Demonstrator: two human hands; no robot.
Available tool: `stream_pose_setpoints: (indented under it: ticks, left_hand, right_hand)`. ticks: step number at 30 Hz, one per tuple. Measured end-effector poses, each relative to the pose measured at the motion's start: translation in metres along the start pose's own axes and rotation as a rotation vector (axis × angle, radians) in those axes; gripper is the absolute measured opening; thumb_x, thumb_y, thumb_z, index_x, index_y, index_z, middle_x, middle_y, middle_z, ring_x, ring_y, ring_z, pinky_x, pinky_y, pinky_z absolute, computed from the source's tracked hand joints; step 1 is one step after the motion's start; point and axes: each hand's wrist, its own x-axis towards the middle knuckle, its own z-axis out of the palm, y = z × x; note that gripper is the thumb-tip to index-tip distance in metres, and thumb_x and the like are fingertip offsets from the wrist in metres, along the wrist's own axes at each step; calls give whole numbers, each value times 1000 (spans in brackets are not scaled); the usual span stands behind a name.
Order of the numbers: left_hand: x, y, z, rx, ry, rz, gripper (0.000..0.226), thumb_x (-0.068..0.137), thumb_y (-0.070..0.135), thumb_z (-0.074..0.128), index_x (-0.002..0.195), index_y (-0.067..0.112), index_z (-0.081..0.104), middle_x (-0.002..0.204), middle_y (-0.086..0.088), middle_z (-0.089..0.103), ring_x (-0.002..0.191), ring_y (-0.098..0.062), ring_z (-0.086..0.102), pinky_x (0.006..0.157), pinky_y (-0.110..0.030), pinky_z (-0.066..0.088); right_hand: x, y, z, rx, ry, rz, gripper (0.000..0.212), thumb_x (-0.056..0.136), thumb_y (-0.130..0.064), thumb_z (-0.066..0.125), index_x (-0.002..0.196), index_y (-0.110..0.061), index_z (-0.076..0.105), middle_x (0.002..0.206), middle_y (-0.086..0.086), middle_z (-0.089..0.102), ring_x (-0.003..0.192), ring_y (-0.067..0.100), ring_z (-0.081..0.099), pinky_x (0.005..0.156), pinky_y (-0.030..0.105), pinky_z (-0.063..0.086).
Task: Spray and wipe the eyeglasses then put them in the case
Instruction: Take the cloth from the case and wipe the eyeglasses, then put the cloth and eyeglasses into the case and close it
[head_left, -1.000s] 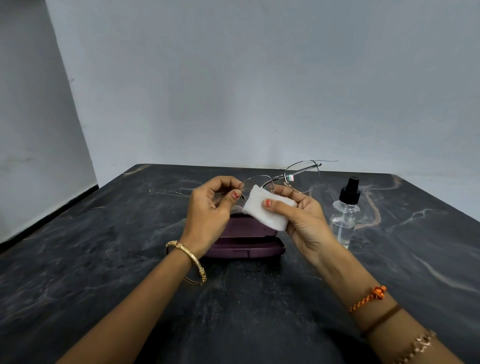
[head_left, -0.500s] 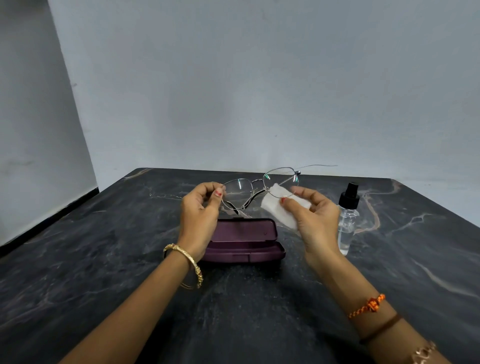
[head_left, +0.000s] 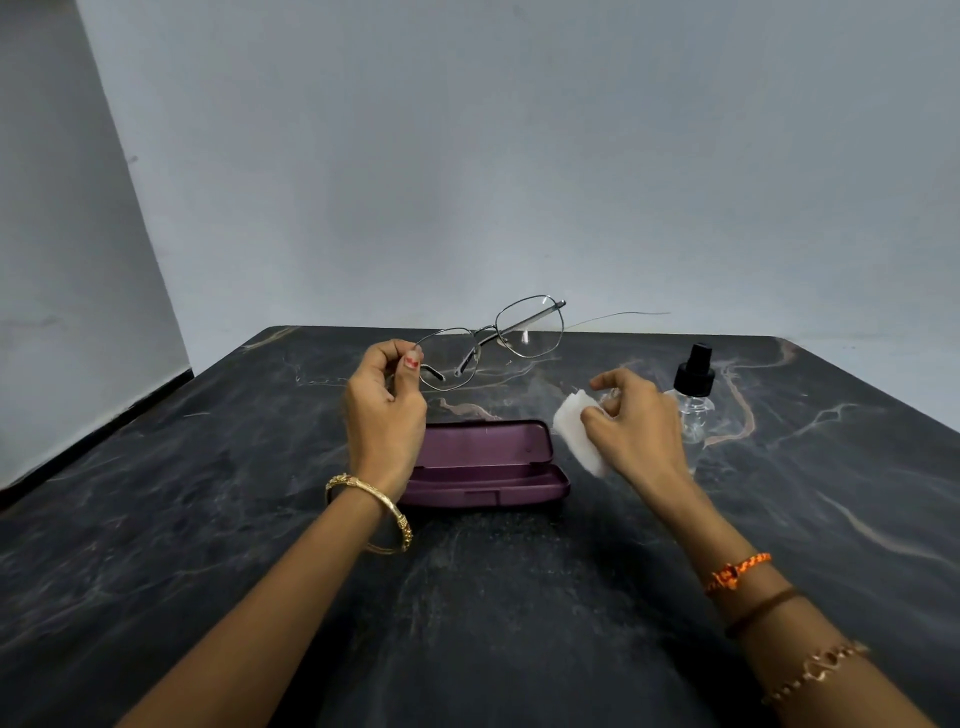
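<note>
On the dark worktop the purple case lies open and empty, the right hand pinching the white wipe, the left hand pinching the unfolded eyeglasses aloft, so wiping looks finished and casing remains.

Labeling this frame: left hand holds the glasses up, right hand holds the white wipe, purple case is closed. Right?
Not quite: the head view shows the case lying open. The left hand does hold the glasses, and the right hand holds the wipe.
</note>
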Motion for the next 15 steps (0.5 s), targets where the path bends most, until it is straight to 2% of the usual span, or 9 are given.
stream_pose_setpoints:
  ticks: [3, 7, 11, 15]
  left_hand:
    - [0, 0, 1, 27, 15, 6, 8, 88, 11, 49, 86, 13, 57, 73, 11, 56, 65, 4, 53, 58, -1, 42]
    - [-3, 1, 1, 69, 9, 17, 10, 88, 11, 49, 84, 17, 55, 73, 11, 55, 65, -1, 50, 56, -1, 41]
    - [-3, 1, 1, 84, 1, 20, 10, 88, 10, 49, 83, 17, 54, 73, 12, 55, 60, 3, 50, 54, -1, 40]
    - [-3, 1, 1, 80, -8, 26, 9, 88, 9, 50, 84, 15, 55, 72, 11, 54, 54, 12, 47, 52, -2, 39]
  right_hand:
    - [2, 4, 1, -52, -19, 13, 36, 77, -3, 50, 112, -2, 57, 94, 22, 68, 83, 30, 58, 66, 26, 36]
    - [3, 10, 4, -129, -95, 53, 42, 78, 3, 49, 120, -1, 51, 108, 23, 64, 97, 32, 56, 70, 28, 39]
    - [4, 13, 5, -194, -167, 96, 47, 78, 5, 47, 124, -4, 47, 111, 24, 61, 104, 36, 54, 80, 38, 45]
    - [-1, 14, 8, -390, -176, 49, 45, 78, 7, 44, 121, -3, 44, 113, 26, 56, 106, 41, 51, 72, 38, 39]
